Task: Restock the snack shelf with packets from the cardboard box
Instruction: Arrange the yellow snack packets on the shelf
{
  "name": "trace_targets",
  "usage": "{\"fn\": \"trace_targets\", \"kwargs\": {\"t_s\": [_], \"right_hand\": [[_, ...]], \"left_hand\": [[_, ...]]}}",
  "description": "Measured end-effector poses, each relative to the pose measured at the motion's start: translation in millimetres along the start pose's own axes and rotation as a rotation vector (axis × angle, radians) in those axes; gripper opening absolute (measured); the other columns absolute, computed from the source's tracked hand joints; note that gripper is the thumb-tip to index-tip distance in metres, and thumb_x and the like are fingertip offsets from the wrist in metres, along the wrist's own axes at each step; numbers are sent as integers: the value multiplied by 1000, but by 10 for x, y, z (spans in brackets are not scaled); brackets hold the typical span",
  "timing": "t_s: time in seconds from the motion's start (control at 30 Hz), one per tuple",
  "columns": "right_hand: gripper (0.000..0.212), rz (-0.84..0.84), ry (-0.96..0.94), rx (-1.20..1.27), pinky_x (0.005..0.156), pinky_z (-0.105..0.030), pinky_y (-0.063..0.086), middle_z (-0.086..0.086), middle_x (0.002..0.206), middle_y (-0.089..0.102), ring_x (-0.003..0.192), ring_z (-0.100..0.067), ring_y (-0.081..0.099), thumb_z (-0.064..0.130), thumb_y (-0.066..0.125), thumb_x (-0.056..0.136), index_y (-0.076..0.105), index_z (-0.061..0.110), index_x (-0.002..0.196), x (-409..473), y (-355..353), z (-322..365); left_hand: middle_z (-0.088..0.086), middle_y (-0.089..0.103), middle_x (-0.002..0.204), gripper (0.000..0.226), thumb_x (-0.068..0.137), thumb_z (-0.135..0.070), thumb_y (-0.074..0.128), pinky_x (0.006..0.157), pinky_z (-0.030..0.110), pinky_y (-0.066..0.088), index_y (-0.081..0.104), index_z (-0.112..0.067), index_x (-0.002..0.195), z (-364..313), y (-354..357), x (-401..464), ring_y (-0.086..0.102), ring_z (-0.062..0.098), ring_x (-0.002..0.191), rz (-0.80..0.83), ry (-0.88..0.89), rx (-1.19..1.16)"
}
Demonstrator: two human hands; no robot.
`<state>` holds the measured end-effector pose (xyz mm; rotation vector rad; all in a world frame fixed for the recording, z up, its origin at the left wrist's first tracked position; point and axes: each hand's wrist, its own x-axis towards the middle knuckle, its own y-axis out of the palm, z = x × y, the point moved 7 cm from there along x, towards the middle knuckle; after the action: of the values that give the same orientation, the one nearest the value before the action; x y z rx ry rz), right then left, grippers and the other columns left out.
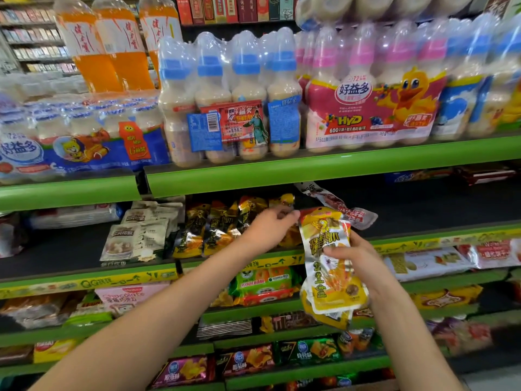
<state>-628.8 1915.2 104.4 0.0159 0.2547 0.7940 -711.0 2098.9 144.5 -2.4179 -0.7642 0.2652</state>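
Note:
My right hand [357,259] grips a bundle of yellow and silver snack packets [328,266], held upright in front of the green shelf edge [231,262]. My left hand [269,225] reaches onto the same shelf, fingers curled at the top of a packet in the row of matching dark and yellow packets [214,225]. Whether it pinches that packet I cannot tell. A red and clear packet [342,207] lies tilted on the shelf just behind the bundle. No cardboard box is in view.
Beige pouches [141,232] stand left of the yellow row. Dark shelf floor lies open to the right [437,204]. Above, wrapped multipacks of milk drink bottles [366,88] fill the upper shelf. Lower shelves hold biscuits and chips [259,283].

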Motion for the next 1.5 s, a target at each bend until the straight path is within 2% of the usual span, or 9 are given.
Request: {"fn": "trace_targets", "kwargs": {"t_s": [0.13, 0.43, 0.63, 0.87, 1.07, 1.2, 1.33, 1.43, 1.5], "right_hand": [[48, 51, -37, 81, 73, -49, 61, -7, 105, 77, 92, -31, 75, 6, 79, 72, 68, 31, 112, 41, 216, 27], [29, 183, 62, 273, 67, -41, 60, -15, 109, 74, 89, -32, 73, 6, 60, 89, 72, 17, 113, 18, 744, -139], [47, 255, 70, 315, 88, -54, 56, -25, 117, 69, 102, -40, 69, -12, 58, 64, 63, -3, 110, -4, 926, -60], [32, 53, 234, 351, 100, -58, 46, -32, 124, 60, 107, -39, 61, -3, 50, 88, 56, -6, 120, -44, 1280, -331], [38, 49, 214, 320, 102, -56, 48, -16, 122, 70, 112, -35, 68, 21, 57, 98, 56, 9, 134, -156, 1638, -364], [33, 138, 244, 414, 92, -34, 56, -25, 134, 61, 108, -28, 68, 18, 38, 104, 57, 16, 130, -289, 1749, -354], [51, 277, 122, 460, 94, -52, 55, -22, 124, 68, 111, -37, 66, -7, 49, 84, 58, 10, 132, -486, 1673, -322], [39, 367, 80, 378, 86, -47, 57, -19, 122, 69, 107, -32, 68, 10, 73, 82, 70, 6, 121, -615, 1703, -338], [61, 381, 92, 329, 94, -57, 51, -21, 125, 66, 110, -37, 64, 21, 88, 71, 66, 3, 125, -653, 1684, -388]], "left_hand": [[-6, 70, 107, 44, 87, -59, 65, 78, 32, 59, 62, -25, 115, 104, 293, -461, 70, 15, 96, 278, -127, -280], [-2, 73, 92, 15, 95, -8, 65, 63, 24, 55, 69, -18, 105, 531, -43, -789, 71, 10, 78, 106, -147, -572], [16, 71, 119, 30, 98, -9, 58, 95, 58, 50, 58, -16, 127, 872, -496, -936, 69, 33, 106, 74, -164, -738], [4, 72, 117, 11, 103, -16, 52, 101, 50, 45, 59, -20, 111, 1181, -673, -1132, 63, 26, 117, 67, -146, -777], [-18, 63, 78, 31, 105, -31, 48, 82, 26, 38, 56, -49, 82, 1224, -633, -1226, 57, 8, 98, 5, -84, -619], [-27, 54, 71, 30, 104, -34, 48, 75, 30, 38, 49, -46, 77, 1308, -647, -1213, 52, -4, 77, -77, -64, -638], [-21, 53, 73, 17, 97, -39, 51, 73, 35, 44, 52, -40, 80, 1236, -633, -1225, 52, -3, 70, -45, 14, -690], [-11, 63, 88, 7, 91, -40, 54, 83, 38, 51, 61, -41, 89, 1108, -569, -1289, 61, 7, 87, 10, 57, -795], [-7, 60, 89, 11, 96, -34, 52, 82, 42, 52, 60, -39, 91, 1046, -568, -1335, 58, 15, 89, 21, 90, -791]]}}
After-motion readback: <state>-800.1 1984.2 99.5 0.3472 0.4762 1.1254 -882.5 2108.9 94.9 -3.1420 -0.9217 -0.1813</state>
